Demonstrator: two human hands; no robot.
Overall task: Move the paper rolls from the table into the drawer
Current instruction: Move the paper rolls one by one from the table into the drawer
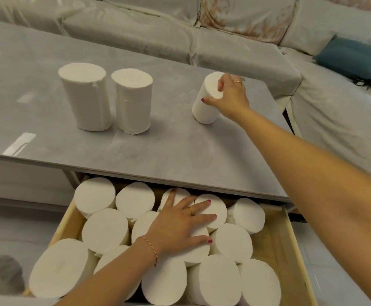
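Note:
Three white paper rolls stand on the grey table (pixel 180 149). Two are side by side at the left: one roll (pixel 85 98) and its neighbour (pixel 132 102). The third roll (pixel 205 104) is tilted at the right, and my right hand (pixel 231 96) grips its top end. Below the table's front edge the wooden drawer (pixel 277 246) is pulled out and packed with several upright white rolls (pixel 105 230). My left hand (pixel 180 226) lies flat with spread fingers on the rolls in the drawer's middle.
A light covered sofa (pixel 224 47) runs behind the table and down the right side, with a blue cushion (pixel 350 58) on it. A strip of bare drawer floor shows along its right wall. Pale floor lies at the left.

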